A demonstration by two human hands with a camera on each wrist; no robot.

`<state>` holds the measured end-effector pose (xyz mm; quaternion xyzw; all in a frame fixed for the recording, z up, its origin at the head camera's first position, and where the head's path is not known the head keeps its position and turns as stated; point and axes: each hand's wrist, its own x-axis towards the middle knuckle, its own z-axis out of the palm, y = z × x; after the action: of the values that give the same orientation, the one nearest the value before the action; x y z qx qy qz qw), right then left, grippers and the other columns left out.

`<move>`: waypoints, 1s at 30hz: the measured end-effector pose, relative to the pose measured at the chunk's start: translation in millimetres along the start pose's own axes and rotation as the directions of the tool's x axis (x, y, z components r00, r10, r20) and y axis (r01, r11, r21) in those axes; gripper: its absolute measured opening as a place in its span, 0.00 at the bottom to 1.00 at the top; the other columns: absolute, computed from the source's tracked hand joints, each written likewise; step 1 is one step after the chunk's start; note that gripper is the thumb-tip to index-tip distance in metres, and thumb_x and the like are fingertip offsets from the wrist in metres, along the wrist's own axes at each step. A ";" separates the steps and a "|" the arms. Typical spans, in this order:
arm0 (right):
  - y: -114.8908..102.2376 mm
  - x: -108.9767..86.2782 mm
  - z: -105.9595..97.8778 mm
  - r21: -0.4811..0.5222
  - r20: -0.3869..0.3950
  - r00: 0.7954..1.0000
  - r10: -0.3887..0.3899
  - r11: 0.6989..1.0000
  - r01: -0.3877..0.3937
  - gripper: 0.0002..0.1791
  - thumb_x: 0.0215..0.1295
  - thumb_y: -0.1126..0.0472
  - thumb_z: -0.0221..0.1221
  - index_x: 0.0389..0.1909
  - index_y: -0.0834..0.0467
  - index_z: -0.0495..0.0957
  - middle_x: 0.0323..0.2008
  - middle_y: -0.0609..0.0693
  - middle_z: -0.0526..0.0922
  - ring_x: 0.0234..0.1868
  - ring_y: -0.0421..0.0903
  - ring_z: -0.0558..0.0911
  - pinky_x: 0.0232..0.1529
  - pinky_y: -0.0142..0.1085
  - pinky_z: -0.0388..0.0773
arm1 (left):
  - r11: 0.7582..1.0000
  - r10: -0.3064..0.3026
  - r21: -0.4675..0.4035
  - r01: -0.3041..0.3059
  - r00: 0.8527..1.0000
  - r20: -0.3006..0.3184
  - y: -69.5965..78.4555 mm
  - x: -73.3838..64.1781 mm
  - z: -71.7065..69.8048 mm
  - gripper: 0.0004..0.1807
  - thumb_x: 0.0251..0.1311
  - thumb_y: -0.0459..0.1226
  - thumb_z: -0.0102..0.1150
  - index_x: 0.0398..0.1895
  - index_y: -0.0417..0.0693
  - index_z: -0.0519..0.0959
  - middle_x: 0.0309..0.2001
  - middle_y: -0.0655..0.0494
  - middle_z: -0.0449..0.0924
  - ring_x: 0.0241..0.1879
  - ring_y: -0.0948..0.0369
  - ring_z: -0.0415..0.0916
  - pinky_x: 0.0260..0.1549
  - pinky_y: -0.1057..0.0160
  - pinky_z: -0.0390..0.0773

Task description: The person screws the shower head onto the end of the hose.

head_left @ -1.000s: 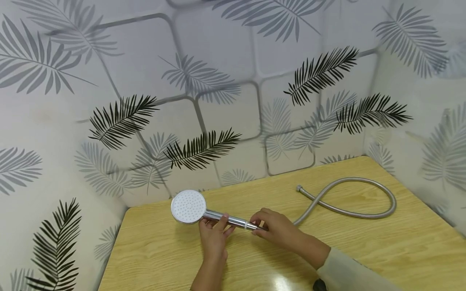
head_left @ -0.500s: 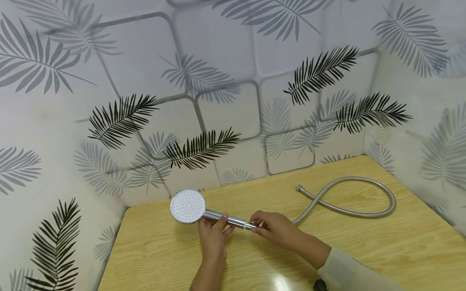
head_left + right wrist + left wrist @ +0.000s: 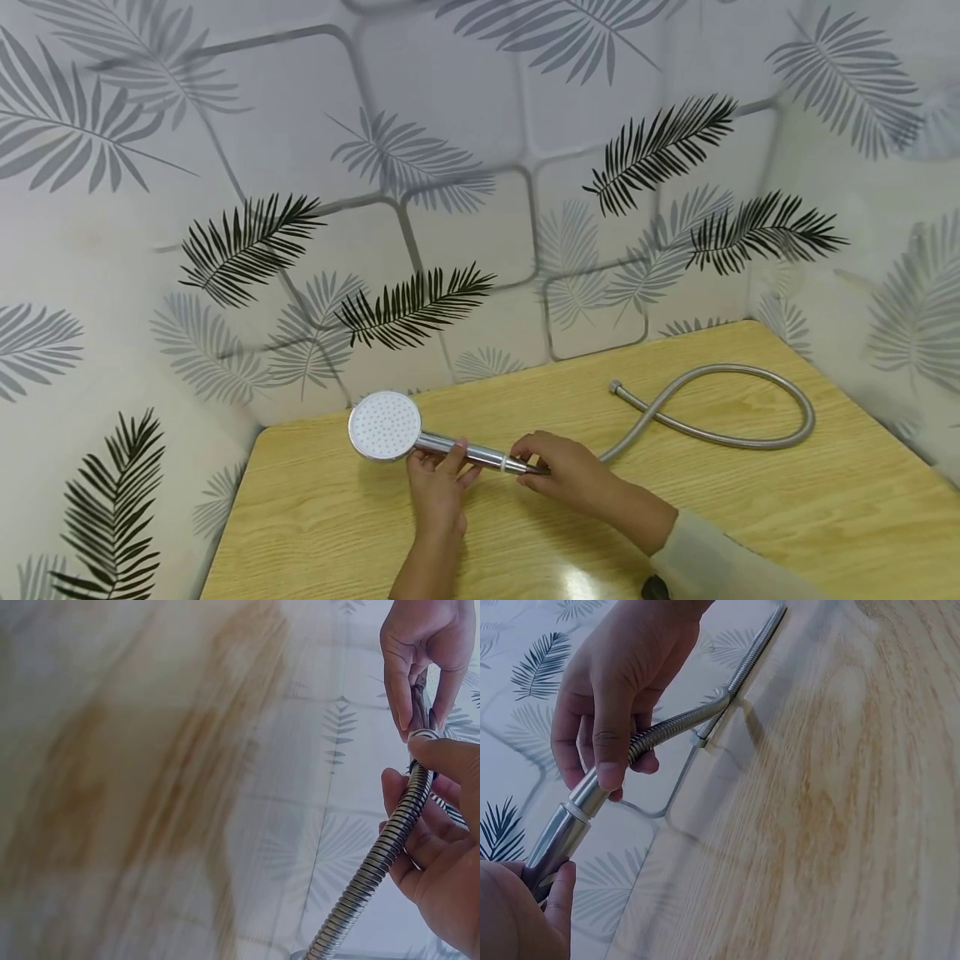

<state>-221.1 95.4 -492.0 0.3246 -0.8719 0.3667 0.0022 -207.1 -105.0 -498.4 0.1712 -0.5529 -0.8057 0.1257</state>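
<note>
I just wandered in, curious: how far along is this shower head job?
Looks done: one end of the hose meets the handle of the shower head.
In hand: the left hand holds the handle; the right hand pinches the hose's end fitting, likely screwing it on.
Remaining: perhaps tightening, as a pale ring shows there; the hose's far end lies loose.

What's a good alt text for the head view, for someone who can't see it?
A left hand holds a shower head by its chrome handle, while the right hand grips the end of a metal hose at the handle's base. The hose loops across a wooden table beside leaf-patterned walls.
</note>
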 end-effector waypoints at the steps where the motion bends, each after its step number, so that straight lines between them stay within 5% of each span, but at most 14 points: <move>1: -0.4 -0.3 0.3 -0.001 -0.003 1.000 -0.001 1.000 0.001 0.14 0.66 0.60 0.67 0.51 0.52 0.78 0.43 0.44 0.81 0.35 0.33 0.81 0.33 0.23 0.81 | 1.000 0.002 0.000 -0.002 1.000 0.001 0.3 -0.2 -0.1 0.29 0.66 0.31 0.64 0.63 0.38 0.59 0.47 0.47 0.72 0.40 0.57 0.86 0.41 0.56 0.91; 5: -1.1 -1.5 0.6 -0.019 -0.013 1.000 -0.003 1.000 0.003 0.14 0.66 0.59 0.67 0.50 0.52 0.79 0.41 0.43 0.76 0.31 0.29 0.76 0.30 0.22 0.80 | 1.000 0.004 0.007 -0.004 1.000 0.006 0.5 -0.8 -0.8 0.29 0.67 0.31 0.63 0.63 0.38 0.59 0.47 0.47 0.72 0.41 0.57 0.86 0.42 0.55 0.91; 20: -4.2 -1.3 -3.3 -0.008 0.019 0.998 0.063 0.998 -0.063 0.13 0.72 0.55 0.61 0.54 0.52 0.78 0.45 0.47 0.87 0.35 0.35 0.83 0.31 0.24 0.80 | 1.000 0.004 0.014 -0.004 1.000 0.003 -0.8 -0.7 -0.3 0.27 0.67 0.31 0.63 0.62 0.39 0.59 0.47 0.47 0.72 0.40 0.57 0.86 0.41 0.56 0.91; 30: -5.4 -0.1 -4.6 0.029 0.044 0.997 0.065 0.997 -0.066 0.11 0.71 0.56 0.62 0.50 0.52 0.78 0.39 0.44 0.86 0.32 0.32 0.78 0.31 0.25 0.79 | 1.000 0.012 0.001 -0.012 1.000 -0.002 -1.2 -1.8 0.0 0.28 0.68 0.33 0.62 0.64 0.38 0.58 0.48 0.47 0.72 0.42 0.57 0.85 0.41 0.56 0.91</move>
<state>-219.0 95.5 -485.2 0.3038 -0.8762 0.3727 -0.0334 -205.5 -103.8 -499.3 0.1688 -0.5543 -0.8045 0.1310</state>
